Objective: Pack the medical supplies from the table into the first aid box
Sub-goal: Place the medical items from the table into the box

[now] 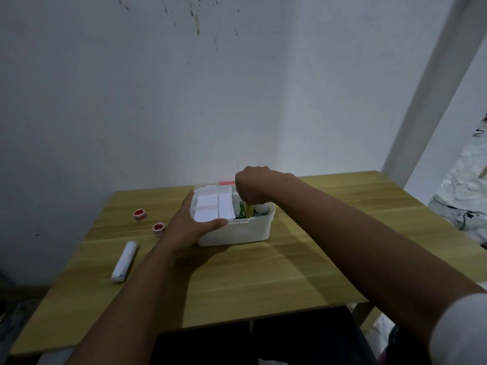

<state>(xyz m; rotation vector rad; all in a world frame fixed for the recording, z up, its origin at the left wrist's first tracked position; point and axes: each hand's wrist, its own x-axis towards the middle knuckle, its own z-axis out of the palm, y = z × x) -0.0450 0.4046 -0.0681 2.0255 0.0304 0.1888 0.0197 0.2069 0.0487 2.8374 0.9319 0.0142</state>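
Box: the white first aid box (237,233) sits mid-bench, lid off, with a divided tray across its left part and an open well on the right.
Left hand: the left hand (193,223) wraps the box's near-left corner, thumb laid along the front rim, its grip clamped on the box to steady it.
Right hand: the right hand (251,187) hangs over the right well, fingers pinched together on a yellow item (249,209) standing upright among green and white packs.
Left on the bench: two red-topped tape rolls (139,215) (158,229) and a white bandage roll (125,262) lie well apart from the box, to its left.
Stage: I'd judge packing about half done.
Risk: the well looks crowded; pushing the yellow item down hard could wedge it or tip its neighbours.
Risk: if the left hand loosens, the box may skid on the wooden bench (329,246).
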